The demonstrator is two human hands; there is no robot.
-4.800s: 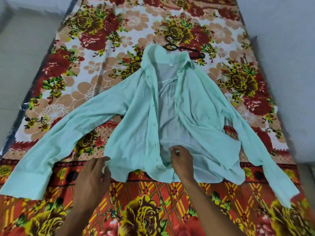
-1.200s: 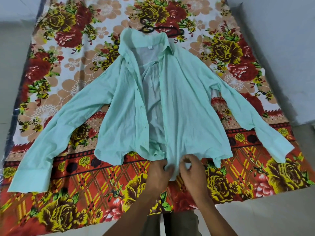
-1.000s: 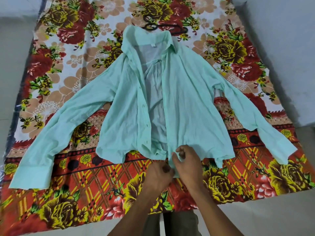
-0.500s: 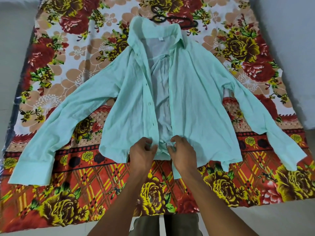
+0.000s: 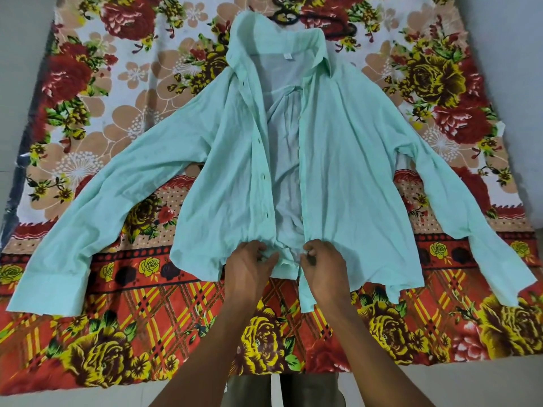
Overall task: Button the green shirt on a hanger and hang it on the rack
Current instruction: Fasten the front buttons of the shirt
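The pale green shirt (image 5: 346, 160) lies face up on a flowered blanket, front open down the middle, sleeves spread to both sides. A dark hanger (image 5: 296, 20) pokes out from behind the collar at the top. My left hand (image 5: 249, 268) pinches the left front edge, the one with the buttons, near the hem. My right hand (image 5: 323, 265) pinches the right front edge at the same height. A narrow gap of the shirt's inside shows between the two hands.
The flowered red and orange blanket (image 5: 117, 333) covers the floor under the shirt. Bare pale floor (image 5: 484, 386) runs along the near edge and both sides. My trouser legs (image 5: 282, 389) show at the bottom. No rack is in view.
Both hands moved from the hem up to the two front edges and drew slightly apart. The right front panel was pulled flat earlier. The camera has moved closer.
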